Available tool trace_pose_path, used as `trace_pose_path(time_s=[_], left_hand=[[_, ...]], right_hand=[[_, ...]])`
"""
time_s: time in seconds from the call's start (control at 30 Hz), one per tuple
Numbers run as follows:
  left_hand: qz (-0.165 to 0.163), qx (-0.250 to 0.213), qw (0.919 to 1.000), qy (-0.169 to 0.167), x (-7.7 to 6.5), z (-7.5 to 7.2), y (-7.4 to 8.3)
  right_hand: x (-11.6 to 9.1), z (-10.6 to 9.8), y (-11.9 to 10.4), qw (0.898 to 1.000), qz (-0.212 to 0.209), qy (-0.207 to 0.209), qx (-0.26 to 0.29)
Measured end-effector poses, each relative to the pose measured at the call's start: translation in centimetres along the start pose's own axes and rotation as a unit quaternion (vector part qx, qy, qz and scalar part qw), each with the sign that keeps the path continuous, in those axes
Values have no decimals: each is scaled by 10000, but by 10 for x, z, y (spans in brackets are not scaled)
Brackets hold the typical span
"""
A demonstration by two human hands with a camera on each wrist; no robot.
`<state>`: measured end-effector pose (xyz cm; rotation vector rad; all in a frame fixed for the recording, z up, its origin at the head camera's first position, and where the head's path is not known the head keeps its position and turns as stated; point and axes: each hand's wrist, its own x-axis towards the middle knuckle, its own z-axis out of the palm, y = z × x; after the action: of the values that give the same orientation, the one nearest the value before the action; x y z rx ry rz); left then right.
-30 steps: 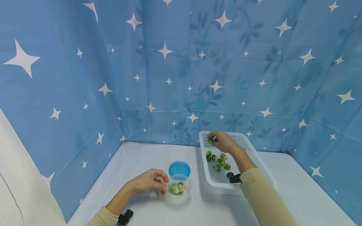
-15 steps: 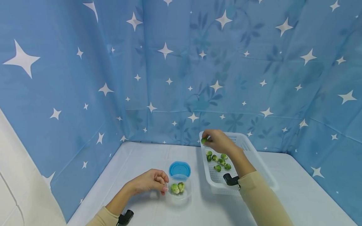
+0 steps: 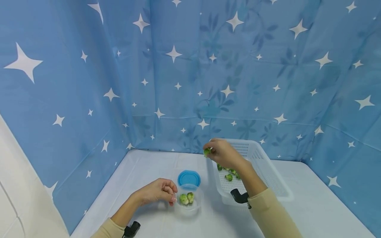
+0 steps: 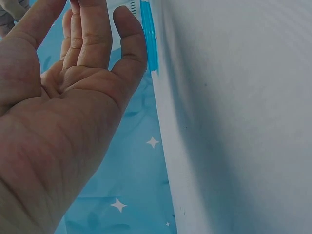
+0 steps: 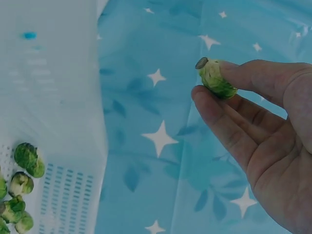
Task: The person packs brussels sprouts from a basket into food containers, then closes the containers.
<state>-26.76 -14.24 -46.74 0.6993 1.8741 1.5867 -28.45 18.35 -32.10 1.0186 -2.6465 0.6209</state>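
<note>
My right hand (image 3: 224, 154) pinches a Brussels sprout (image 5: 215, 79) between thumb and fingertips, its cut stem facing outward in the right wrist view. In the head view that hand is over the far left corner of a white plastic basket (image 3: 265, 168). Several more sprouts (image 3: 228, 177) lie in the basket, partly covered by the right arm. My left hand (image 3: 157, 191) pinches the left rim of a small clear round container (image 3: 196, 205) standing on the table. Two sprouts (image 3: 184, 199) sit inside it. The left fingertips are out of the frame in the left wrist view.
A blue lid (image 3: 189, 178) lies on the white-covered table (image 3: 154, 165) just behind the clear container. A blue star-patterned curtain (image 3: 190, 82) hangs behind the table and along its sides. The basket's raised walls stand to the right of the container.
My right hand has carried the Brussels sprout leftward, from inside the basket to its far left edge. My left hand and the clear container have stayed in place.
</note>
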Motion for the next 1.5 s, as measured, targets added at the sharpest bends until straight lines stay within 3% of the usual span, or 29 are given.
trace_pose_path(time_s=[0.4, 1.2, 1.5], left_hand=[[15, -14, 10000, -32, 0, 1, 0], [5, -80, 9999, -61, -1, 3, 2], [42, -87, 9999, -45, -2, 3, 5]], right_hand=[[-9, 14, -16, 9995, -259, 66, 161], [-31, 50, -14, 9933, 346, -34, 1101], [-30, 56, -14, 9962, 14, -115, 867]])
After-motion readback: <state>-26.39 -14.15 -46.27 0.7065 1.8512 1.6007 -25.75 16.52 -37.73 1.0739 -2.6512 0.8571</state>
